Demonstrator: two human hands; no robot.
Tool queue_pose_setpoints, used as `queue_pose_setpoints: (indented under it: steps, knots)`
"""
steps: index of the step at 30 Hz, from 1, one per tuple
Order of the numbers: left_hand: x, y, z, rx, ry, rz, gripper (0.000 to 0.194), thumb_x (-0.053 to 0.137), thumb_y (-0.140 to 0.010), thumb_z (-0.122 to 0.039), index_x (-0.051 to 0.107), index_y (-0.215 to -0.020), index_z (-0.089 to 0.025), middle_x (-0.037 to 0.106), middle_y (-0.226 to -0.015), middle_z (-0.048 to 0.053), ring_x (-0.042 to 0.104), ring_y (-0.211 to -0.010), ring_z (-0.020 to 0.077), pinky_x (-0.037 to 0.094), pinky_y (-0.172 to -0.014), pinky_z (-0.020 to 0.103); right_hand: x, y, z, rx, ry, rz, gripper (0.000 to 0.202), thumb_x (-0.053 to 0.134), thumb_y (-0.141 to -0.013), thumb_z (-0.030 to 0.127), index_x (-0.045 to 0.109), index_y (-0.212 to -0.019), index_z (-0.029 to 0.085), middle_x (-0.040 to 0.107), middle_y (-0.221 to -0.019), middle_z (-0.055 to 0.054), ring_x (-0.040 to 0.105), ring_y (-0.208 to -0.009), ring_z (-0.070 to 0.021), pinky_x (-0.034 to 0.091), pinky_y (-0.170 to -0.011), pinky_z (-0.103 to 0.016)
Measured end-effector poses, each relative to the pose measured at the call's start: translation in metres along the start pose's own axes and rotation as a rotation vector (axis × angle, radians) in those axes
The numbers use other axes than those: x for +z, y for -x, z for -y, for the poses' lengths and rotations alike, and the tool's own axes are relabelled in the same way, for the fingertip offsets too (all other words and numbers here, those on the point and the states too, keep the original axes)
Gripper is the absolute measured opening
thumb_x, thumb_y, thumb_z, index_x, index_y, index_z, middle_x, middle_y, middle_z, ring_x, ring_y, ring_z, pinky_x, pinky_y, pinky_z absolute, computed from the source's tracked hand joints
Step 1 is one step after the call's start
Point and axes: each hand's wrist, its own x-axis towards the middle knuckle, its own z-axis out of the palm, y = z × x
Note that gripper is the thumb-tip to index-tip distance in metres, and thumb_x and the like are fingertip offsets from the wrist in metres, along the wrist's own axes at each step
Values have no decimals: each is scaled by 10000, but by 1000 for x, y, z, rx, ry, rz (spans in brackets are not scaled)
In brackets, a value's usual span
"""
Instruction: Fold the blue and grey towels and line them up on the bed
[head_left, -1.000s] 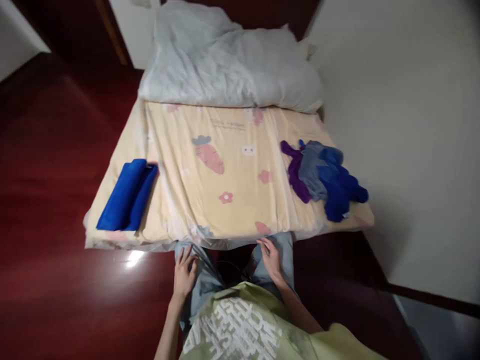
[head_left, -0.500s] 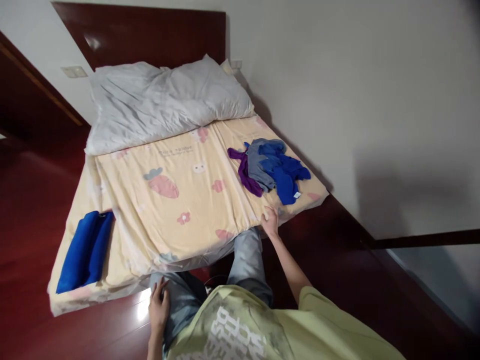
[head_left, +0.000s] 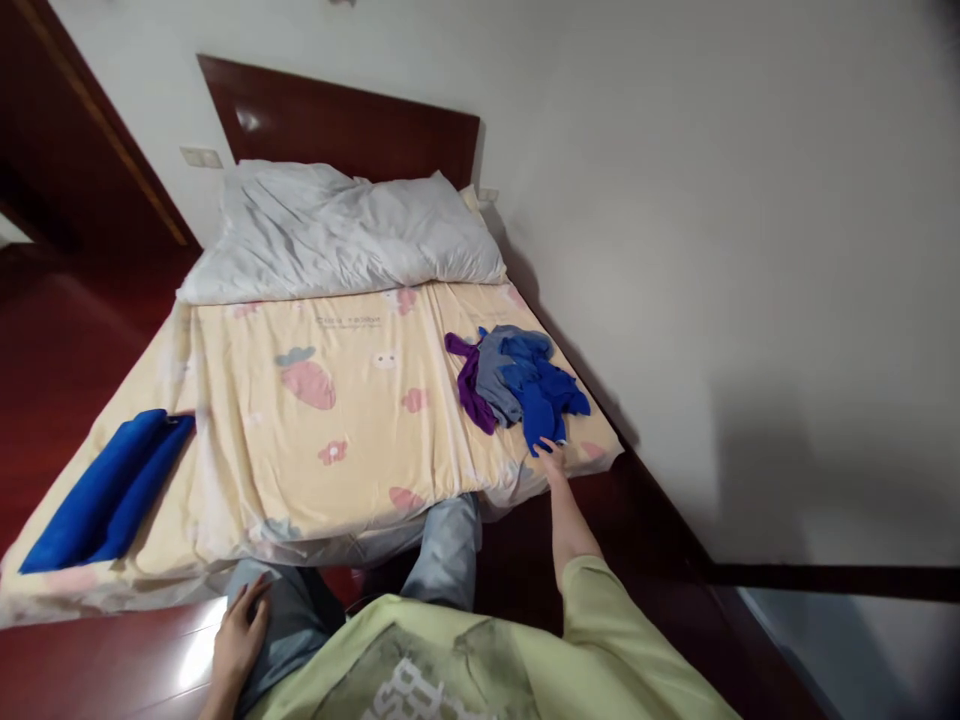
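Note:
At the near right of the bed, my right hand [head_left: 553,460] reaches the lower end of a blue garment [head_left: 541,410]. Its fingers are apart, with the tips touching the cloth. The blue garment lies crumpled over a grey garment [head_left: 496,380], and a purple garment [head_left: 474,390] pokes out on the left of the pile. My left hand [head_left: 244,632] rests on my left thigh beside the bed, holding nothing, its fingers loosely spread. On the near left corner of the bed lies a folded blue cloth item [head_left: 109,500].
The bed has a yellow patterned sheet [head_left: 367,410]. A grey-white quilt [head_left: 337,240] is bunched below the dark headboard [head_left: 352,120]. A wall [head_left: 712,250] runs along the right side. My legs stand against the bed's near edge.
My right hand has gone from the bed's near edge to the blue garment. My left hand stays on my thigh. The view has shifted, so the bed's near part sits further left.

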Motion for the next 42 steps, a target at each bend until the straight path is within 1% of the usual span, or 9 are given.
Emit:
queue_pose_setpoints:
  steps: [6,10,14,19,24,28,31,35,42]
  knots:
    - [1,-4,2,37,-24,4,428,506,-729,-521,756,-955,-257,733,-1297,68,527,-1410,385,472,-1127,511,9,-2,6,94,15,22,285,624,-701,436,706,-719,164,681,-690,-90,642,-666,-250,561,-726,-382]
    - [3,-3,-9,70,-46,3,400,510,-702,-496,750,-906,-248,777,-1156,87,607,-1314,395,498,-1101,503,28,23,34,31,-13,82,248,615,-720,414,684,-757,179,717,-760,-106,657,-739,-257,559,-781,-391]
    - [22,13,-46,82,50,116,434,524,-738,-524,745,-985,-243,790,-989,77,745,-999,347,601,-921,452,58,79,91,-200,-118,281,192,560,-812,308,695,-876,187,737,-920,-108,674,-891,-245,554,-860,-367]
    - [44,37,-116,314,234,310,448,589,-799,-519,709,-1118,-227,766,-1132,76,738,-1051,293,611,-941,410,94,168,172,-333,-260,549,174,602,-844,182,717,-972,207,729,-977,-79,687,-929,-234,558,-873,-346]
    - [35,45,-176,458,339,147,545,635,-849,-422,581,-1344,-199,657,-1339,142,678,-1200,278,604,-975,429,114,254,236,-323,-412,716,186,683,-847,153,741,-1011,221,739,-1000,-57,681,-911,-218,566,-868,-330]
    - [19,45,-190,556,320,-12,538,592,-812,-303,600,-1335,-181,659,-1340,141,640,-1258,279,561,-1046,428,116,305,266,-404,-400,804,282,685,-803,71,754,-1020,238,748,-990,-55,647,-1008,-262,544,-958,-410]
    - [8,45,-183,538,260,-70,414,560,-813,-304,682,-1188,-179,730,-1189,114,684,-1149,271,565,-1016,409,111,323,276,-436,-348,847,269,699,-832,114,754,-1062,243,746,-981,-65,629,-1057,-286,521,-1004,-464]
    - [2,43,-170,410,273,-121,330,599,-819,-409,721,-1033,-189,766,-1015,93,716,-981,256,595,-866,350,101,327,269,-510,-436,913,378,628,-946,208,671,-1320,249,717,-1250,-85,616,-1225,-256,479,-1115,-449]
    - [4,39,-164,204,426,-231,319,662,-829,-477,704,-941,-182,746,-895,71,685,-808,206,561,-740,301,97,298,213,-408,-286,772,529,560,-907,79,624,-1414,214,598,-1451,-142,523,-1380,-283,416,-1196,-507]
